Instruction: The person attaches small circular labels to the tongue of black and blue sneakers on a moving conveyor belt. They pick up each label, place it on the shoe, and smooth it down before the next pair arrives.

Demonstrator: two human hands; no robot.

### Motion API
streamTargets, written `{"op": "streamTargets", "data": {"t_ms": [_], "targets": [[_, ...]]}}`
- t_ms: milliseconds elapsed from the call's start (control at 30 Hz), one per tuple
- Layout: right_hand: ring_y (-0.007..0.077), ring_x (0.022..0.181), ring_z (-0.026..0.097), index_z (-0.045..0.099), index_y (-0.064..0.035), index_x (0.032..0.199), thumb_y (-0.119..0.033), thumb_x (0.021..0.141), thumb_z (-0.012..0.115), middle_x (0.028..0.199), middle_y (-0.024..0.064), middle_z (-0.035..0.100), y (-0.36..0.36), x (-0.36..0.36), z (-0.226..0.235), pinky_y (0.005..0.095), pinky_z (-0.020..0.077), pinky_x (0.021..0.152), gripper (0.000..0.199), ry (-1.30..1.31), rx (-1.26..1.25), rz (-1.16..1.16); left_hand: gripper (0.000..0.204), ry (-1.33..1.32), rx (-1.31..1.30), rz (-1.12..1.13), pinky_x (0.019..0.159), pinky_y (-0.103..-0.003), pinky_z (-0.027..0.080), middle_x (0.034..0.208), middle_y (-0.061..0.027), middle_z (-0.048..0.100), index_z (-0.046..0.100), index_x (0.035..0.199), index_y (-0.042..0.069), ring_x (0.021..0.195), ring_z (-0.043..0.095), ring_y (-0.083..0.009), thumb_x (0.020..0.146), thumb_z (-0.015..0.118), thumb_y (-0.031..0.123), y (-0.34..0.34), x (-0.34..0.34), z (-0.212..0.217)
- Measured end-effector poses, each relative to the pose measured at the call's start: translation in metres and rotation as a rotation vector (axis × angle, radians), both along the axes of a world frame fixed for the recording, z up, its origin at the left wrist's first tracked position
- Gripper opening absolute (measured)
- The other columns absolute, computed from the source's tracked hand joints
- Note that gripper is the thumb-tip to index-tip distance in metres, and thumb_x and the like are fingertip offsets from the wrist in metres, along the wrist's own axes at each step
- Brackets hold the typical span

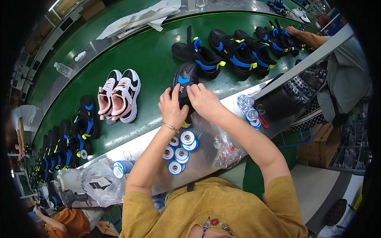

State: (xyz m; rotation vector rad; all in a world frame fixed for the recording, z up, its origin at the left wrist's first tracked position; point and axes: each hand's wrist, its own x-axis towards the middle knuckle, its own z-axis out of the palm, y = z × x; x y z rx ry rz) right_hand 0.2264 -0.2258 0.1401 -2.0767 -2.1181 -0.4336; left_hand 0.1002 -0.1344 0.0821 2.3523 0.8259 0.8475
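Note:
A black sneaker [185, 72] with a blue patch stands on the green belt in front of me, its toe pointing away. My left hand [173, 107] is closed on its left side, fingertips at the strap over the top. From the right, my right hand [203, 101] grips the same strap with thumb and fingers together. The shoe's heel is mostly covered by my hands. Just beyond it, another black and blue sneaker [198, 59] has its strap standing up. Round white tags [181, 154] with blue rims lie on the metal ledge below my wrists.
Several black sneakers [238, 53] line the belt at right, where another person's hand [303, 36] reaches in. A pink and white pair [121, 95] stands at left, beyond a row of black shoes [65, 146]. Plastic bags [228, 150], more tags [249, 107] and a tag stack [121, 169] lie on the ledge.

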Motion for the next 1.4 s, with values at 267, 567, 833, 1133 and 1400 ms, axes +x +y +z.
{"op": "streamTargets", "data": {"t_ms": [267, 567, 833, 1133, 1400], "targets": [[0.0273, 0.09, 0.054, 0.059, 0.0065, 0.106, -0.009, 0.075, 0.059, 0.094, 0.0131, 0.056, 0.005, -0.003, -0.01, 0.0321, 0.0501, 0.076, 0.035, 0.04, 0.089, 0.036, 0.064, 0.038, 0.069, -0.046, 0.102, -0.051, 0.032, 0.134, -0.0285, 0.041, 0.055, 0.132, 0.024, 0.123, 0.038, -0.0431, 0.07, 0.063, 0.009, 0.002, -0.008, 0.001], [0.0321, 0.117, 0.049, 0.06, -0.0031, 0.111, -0.015, 0.082, 0.064, 0.125, 0.0127, 0.054, 0.013, 0.085, 0.028, 0.0433, 0.0458, 0.089, 0.031, 0.094, 0.31, -0.258, 0.045, -0.613, -1.163, -0.014, 0.085, -0.027, 0.049, 0.106, -0.0092, 0.066, 0.052, 0.128, -0.008, 0.092, 0.063, -0.0176, 0.083, 0.057, -0.001, 0.101, -0.037, -0.013], [0.0386, 0.081, 0.063, 0.057, 0.0012, 0.087, -0.002, 0.078, 0.058, 0.103, 0.0196, 0.054, 0.038, 0.087, -0.005, 0.0464, 0.0531, 0.071, 0.009, 0.313, 0.06, -0.241, 0.043, -0.069, -0.428, 0.363, 0.086, -0.034, 0.05, 0.108, -0.019, 0.065, 0.054, 0.122, -0.009, 0.096, 0.064, -0.027, 0.083, 0.064, 0.007, 0.123, -0.022, -0.022], [0.0362, 0.081, 0.063, 0.054, -0.0026, 0.097, -0.025, 0.08, 0.07, 0.092, 0.0155, 0.061, 0.037, 0.054, 0.011, 0.0461, 0.0494, 0.071, 0.032, 0.771, 0.385, -0.536, 0.04, -0.235, -0.318, -0.029, 0.085, -0.039, 0.051, 0.11, -0.0228, 0.064, 0.058, 0.117, -0.004, 0.098, 0.064, -0.0355, 0.085, 0.065, 0.019, 0.058, 0.044, 0.042], [0.038, 0.093, 0.063, 0.047, -0.0101, 0.122, -0.008, 0.076, 0.059, 0.096, 0.0174, 0.066, 0.053, 0.069, -0.027, 0.0458, 0.0493, 0.081, 0.047, 0.916, 0.321, -0.494, 0.047, -0.426, -0.569, -0.101, 0.086, -0.03, 0.05, 0.106, -0.0186, 0.067, 0.05, 0.126, -0.007, 0.097, 0.066, -0.022, 0.079, 0.054, -0.004, 0.081, 0.08, -0.017]]}}
